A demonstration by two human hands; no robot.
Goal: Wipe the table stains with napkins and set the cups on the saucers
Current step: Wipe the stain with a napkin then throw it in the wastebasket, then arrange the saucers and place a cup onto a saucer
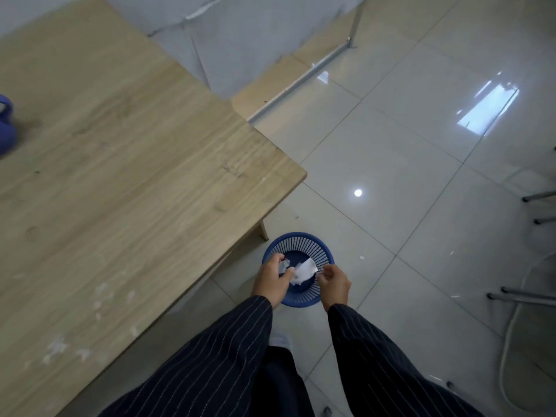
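Observation:
Both my hands hover over a blue mesh wastebasket on the floor beside the table's corner. My left hand is closed on a crumpled white napkin that hangs over the basket's opening. My right hand is just right of the napkin with its fingers curled; whether it touches the paper is unclear. The wooden table fills the left side, with whitish stains near its front edge. A blue cup is cut off at the table's far left. No saucer is visible.
Glossy white floor tiles spread to the right. Metal chair legs and a white cable are at the right edge. A metal table frame and a white cloth stand behind the table.

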